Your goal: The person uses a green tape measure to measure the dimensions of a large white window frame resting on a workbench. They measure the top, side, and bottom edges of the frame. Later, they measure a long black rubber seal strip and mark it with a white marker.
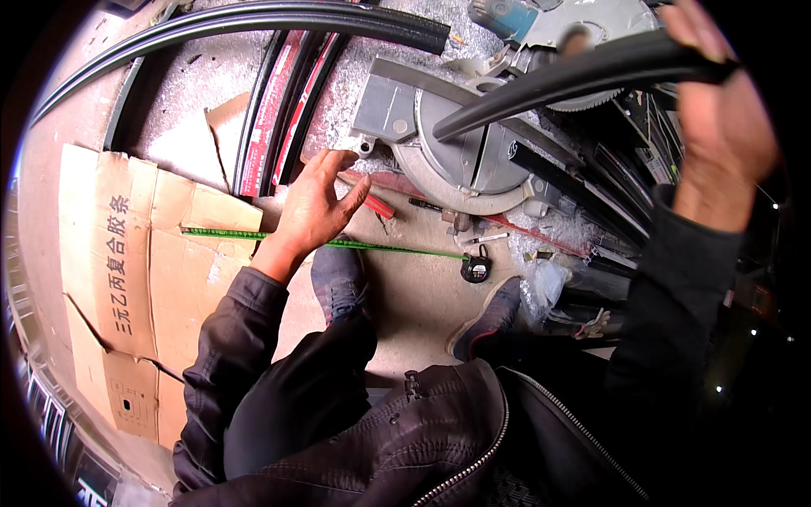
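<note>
Grasping strip by its end in right hand at two o'clock; pointing it from grip toward nine o'clock, over saw; spreading left hand, released, at saw's eight o'clock.

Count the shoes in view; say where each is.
2: in the picture, the left shoe is just below the left hand, the right shoe just below the black tape measure. Others could hide in the dark at right.
</note>
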A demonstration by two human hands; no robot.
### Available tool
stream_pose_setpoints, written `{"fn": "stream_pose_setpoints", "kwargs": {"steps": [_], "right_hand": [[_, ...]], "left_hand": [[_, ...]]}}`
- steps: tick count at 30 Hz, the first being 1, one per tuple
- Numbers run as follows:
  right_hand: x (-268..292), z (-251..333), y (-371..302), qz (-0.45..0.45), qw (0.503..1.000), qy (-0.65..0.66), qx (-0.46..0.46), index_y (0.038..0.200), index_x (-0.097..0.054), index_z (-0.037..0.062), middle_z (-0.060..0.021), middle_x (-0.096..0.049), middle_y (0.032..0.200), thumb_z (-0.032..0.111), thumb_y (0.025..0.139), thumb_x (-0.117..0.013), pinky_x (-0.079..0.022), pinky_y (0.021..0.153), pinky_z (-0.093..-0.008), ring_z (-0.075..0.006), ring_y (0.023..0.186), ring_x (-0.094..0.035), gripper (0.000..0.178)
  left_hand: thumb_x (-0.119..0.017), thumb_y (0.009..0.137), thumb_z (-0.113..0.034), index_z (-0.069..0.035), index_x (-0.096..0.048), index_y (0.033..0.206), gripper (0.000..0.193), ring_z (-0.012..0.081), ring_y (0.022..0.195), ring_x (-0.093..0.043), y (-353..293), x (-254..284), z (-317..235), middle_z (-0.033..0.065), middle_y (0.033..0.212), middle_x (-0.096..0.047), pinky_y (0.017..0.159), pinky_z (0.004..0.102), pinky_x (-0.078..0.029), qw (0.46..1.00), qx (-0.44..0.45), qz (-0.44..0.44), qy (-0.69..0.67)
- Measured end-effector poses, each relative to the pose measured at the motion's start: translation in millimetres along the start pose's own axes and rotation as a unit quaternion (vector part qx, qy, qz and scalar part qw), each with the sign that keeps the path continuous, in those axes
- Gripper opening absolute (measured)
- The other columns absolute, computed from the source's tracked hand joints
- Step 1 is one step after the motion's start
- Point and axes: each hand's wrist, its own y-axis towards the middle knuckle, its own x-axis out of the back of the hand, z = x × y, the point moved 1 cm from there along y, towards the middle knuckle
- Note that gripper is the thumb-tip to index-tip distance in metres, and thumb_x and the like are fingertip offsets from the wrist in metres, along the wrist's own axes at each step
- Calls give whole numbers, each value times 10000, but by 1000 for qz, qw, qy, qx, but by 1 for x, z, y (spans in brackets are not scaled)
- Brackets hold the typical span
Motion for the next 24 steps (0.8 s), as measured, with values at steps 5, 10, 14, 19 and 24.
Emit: {"fn": "stream_pose_setpoints", "kwargs": {"steps": [5, 10, 14, 19, 24], "right_hand": [[1, -14, -4, -11, 1000, -9, -1, 705, -461, 189, 73, -404, 567, 283, 1034, -641, -358, 479, -242, -71, 466, -400, 386], [4, -17, -2, 23, 999, -17, 21, 707, -461, 187, 72, -403, 568, 270, 1041, -625, -356, 468, -246, -72, 456, -393, 381], [0, -12, -7, 58, 998, 18, -10, 747, -493, 138, 48, -421, 617, 229, 1046, -574, -368, 538, -258, -91, 519, -421, 323], [20, 19, -22, 78, 994, 47, -68, 767, -407, 137, 31, -370, 672, 118, 1043, -496, -354, 679, -312, -116, 622, -375, 290], [45, 29, -61, 6, 982, 165, -93, 709, -384, 167, 43, -363, 614, 175, 1053, -495, -349, 617, -304, -105, 579, -352, 361]], "left_hand": [[-716, 965, -234, 7, -634, 1199, 345, 330, 1067, -672, -4, -8, 2, 184, 1127, -664, 935, 407, -543, 1000, -11, -2, -21], [-725, 967, -207, 24, -633, 1179, 327, 303, 1080, -688, -6, -13, 5, 185, 1132, -674, 941, 388, -555, 999, 4, 7, -48], [-703, 985, -246, 18, -632, 1192, 343, 320, 1072, -688, -8, -10, -2, 197, 1121, -675, 917, 401, -546, 1000, 3, 21, -16], [-749, 940, -312, 7, -555, 1339, 547, 387, 1203, -599, -3, -13, -23, 222, 1282, -594, 1010, 439, -495, 997, -70, -15, 7], [-812, 866, -357, -1, -448, 1465, 786, 421, 1288, -504, 8, 2, -53, 239, 1394, -496, 1085, 483, -432, 983, -178, -26, 41]]}}
